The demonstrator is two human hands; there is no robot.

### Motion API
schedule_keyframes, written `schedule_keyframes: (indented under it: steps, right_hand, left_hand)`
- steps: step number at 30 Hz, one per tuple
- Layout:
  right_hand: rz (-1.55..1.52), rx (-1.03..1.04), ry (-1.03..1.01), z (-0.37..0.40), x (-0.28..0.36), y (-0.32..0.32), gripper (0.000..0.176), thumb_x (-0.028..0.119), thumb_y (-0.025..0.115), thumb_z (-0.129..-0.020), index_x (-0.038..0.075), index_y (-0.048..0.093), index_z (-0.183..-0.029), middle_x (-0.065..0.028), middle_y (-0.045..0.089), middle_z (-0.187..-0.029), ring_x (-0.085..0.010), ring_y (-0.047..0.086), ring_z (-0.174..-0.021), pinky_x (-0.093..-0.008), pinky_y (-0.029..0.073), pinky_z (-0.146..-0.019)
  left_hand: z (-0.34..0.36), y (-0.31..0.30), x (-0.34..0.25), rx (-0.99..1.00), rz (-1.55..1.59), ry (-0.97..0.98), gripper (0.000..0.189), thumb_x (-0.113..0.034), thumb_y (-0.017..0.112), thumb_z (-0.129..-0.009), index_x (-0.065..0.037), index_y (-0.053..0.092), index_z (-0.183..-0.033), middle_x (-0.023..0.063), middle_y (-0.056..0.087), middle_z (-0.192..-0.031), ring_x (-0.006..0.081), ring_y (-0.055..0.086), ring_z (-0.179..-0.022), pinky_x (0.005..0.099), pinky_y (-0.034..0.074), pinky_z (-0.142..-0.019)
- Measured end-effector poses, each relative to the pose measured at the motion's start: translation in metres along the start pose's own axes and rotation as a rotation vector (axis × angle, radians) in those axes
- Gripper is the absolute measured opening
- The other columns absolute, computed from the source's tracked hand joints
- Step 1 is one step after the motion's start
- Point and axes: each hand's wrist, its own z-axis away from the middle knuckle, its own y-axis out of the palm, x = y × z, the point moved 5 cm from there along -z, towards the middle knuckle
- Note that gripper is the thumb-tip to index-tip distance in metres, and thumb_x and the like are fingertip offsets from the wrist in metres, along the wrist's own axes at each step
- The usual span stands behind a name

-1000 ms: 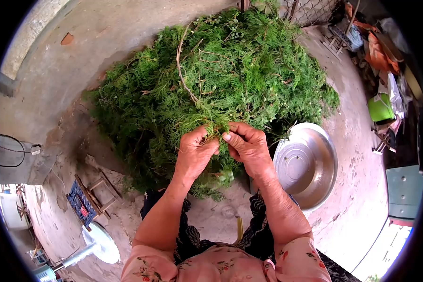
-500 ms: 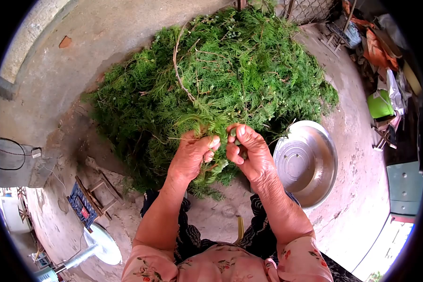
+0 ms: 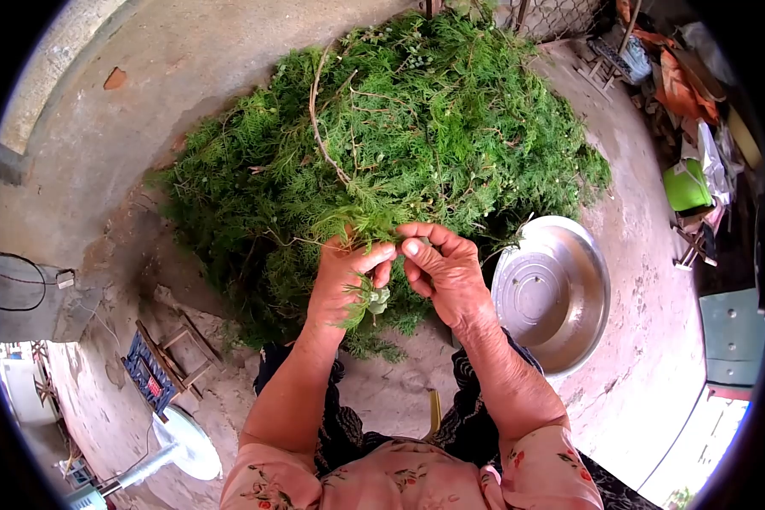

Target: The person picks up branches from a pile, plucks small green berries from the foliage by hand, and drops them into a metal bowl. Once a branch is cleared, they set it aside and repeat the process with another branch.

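Note:
My left hand [image 3: 338, 276] is closed around a leafy evergreen sprig [image 3: 370, 226], whose feathery green tips stick out above the thumb and below the palm. A cluster of pale green cones [image 3: 378, 299] hangs from the sprig just under my left fingers. My right hand [image 3: 452, 276] is closed, thumb and forefinger pinching at the sprig beside my left thumb. Small green cones in its curled fingers are mostly hidden now. Both hands are over the near edge of a large heap of evergreen branches [image 3: 450, 127].
A wide metal basin [image 3: 540, 344] stands on the concrete floor right of the heap. At left are a small folding stool [image 3: 151, 370] and a standing fan [image 3: 187, 446]. Bags, a green container [image 3: 687, 187] and other clutter line the right side.
My right hand has turned over and moved slightly left to meet the left thumb, hiding the green cones seen in its fingers. The sprig has shifted, showing the pale cone cluster below.

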Motion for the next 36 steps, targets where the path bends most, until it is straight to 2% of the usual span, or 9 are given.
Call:
schedule_keyframes:
  steps: [7,17,21,24,27,29,30,34,36]
  right_hand:
    - [0.032,0.001,-0.003,0.0,0.004,-0.001,0.021,0.009,0.064,-0.081,0.005,0.061,-0.101,0.0009,0.058,-0.068,-0.0046,0.049,-0.055,-0.0162,0.032,-0.041]
    - [0.388,-0.126,-0.238,0.01,0.007,-0.012,0.013,0.006,0.067,-0.078,0.003,0.062,-0.09,0.0042,0.053,-0.065,-0.0023,0.043,-0.053,-0.0178,0.036,-0.046]
    - [-0.148,-0.251,0.032,0.005,-0.009,-0.064,0.008,0.013,0.058,-0.083,0.005,0.056,-0.087,-0.0017,0.052,-0.065,-0.0109,0.046,-0.049,-0.0218,0.033,-0.041]
    - [-0.351,-0.627,0.048,-0.002,-0.03,-0.133,0.013,0.017,0.057,-0.083,0.004,0.054,-0.085,-0.0039,0.054,-0.07,-0.0135,0.05,-0.058,-0.025,0.037,-0.044]
    - [0.068,-0.624,-0.24,0.001,-0.073,-0.247,0.012,0.014,0.056,-0.08,0.002,0.054,-0.083,-0.0083,0.056,-0.071,-0.017,0.052,-0.059,-0.0268,0.041,-0.046]
    - [0.645,-0.813,-0.075,0.028,-0.055,-0.262,0.013,0.009,0.061,-0.075,-0.003,0.057,-0.078,-0.0118,0.057,-0.07,-0.0179,0.055,-0.061,-0.0289,0.046,-0.051]
    - [1.336,-0.861,0.032,0.045,-0.03,-0.246,0.015,0.006,0.065,-0.07,-0.006,0.059,-0.077,-0.0136,0.059,-0.069,-0.0171,0.056,-0.063,-0.0293,0.048,-0.054]
    - [1.479,-0.899,-0.102,0.058,-0.031,-0.281,0.049,0.029,0.074,-0.065,-0.011,0.061,-0.091,-0.0213,0.061,-0.074,-0.0248,0.06,-0.07,-0.0355,0.051,-0.066]
    - [1.451,-0.858,0.04,0.051,-0.037,-0.303,0.058,0.036,0.073,-0.066,-0.012,0.059,-0.096,-0.0229,0.061,-0.085,-0.028,0.06,-0.081,-0.0384,0.051,-0.073]
  left_hand:
    - [0.003,0.001,0.001,-0.096,-0.082,-0.005,0.007,-0.006,0.065,-0.078,-0.001,0.063,-0.082,0.0049,0.062,-0.066,0.0105,0.056,-0.049,0.0231,0.046,-0.044]
    - [0.004,0.005,0.011,-0.143,-0.143,0.109,0.004,-0.006,0.062,-0.076,-0.002,0.062,-0.077,0.003,0.059,-0.064,0.0067,0.046,-0.049,0.0203,0.034,-0.043]
    - [-0.004,-0.005,0.022,-0.211,0.064,-0.055,0.011,-0.009,0.063,-0.08,-0.002,0.059,-0.086,0.0073,0.061,-0.071,0.0125,0.052,-0.05,0.0252,0.042,-0.046]
    - [-0.008,-0.009,0.025,-0.179,0.1,-0.064,0.017,-0.017,0.063,-0.081,-0.002,0.058,-0.087,0.008,0.061,-0.076,0.0135,0.054,-0.055,0.0268,0.045,-0.049]
    - [-0.014,-0.014,0.032,-0.107,0.238,-0.116,0.018,-0.019,0.058,-0.085,-0.002,0.056,-0.092,0.0076,0.06,-0.081,0.0145,0.054,-0.06,0.0272,0.045,-0.05]
    - [-0.017,-0.018,0.036,-0.074,0.262,-0.128,0.018,-0.019,0.055,-0.088,-0.003,0.054,-0.095,0.0074,0.058,-0.084,0.0155,0.054,-0.063,0.0277,0.045,-0.051]
    - [-0.019,-0.02,0.038,-0.064,0.298,-0.127,0.019,-0.02,0.054,-0.088,-0.002,0.054,-0.096,0.0086,0.059,-0.087,0.0166,0.055,-0.066,0.0283,0.047,-0.054]
    - [-0.021,-0.011,0.04,-0.028,0.504,-0.169,0.023,-0.02,0.051,-0.09,0.001,0.052,-0.099,0.0131,0.058,-0.092,0.0208,0.058,-0.075,0.0311,0.052,-0.064]
    - [-0.02,-0.008,0.04,-0.08,0.498,-0.15,0.026,-0.021,0.05,-0.091,0.004,0.051,-0.1,0.0166,0.058,-0.092,0.0225,0.058,-0.076,0.031,0.052,-0.066]
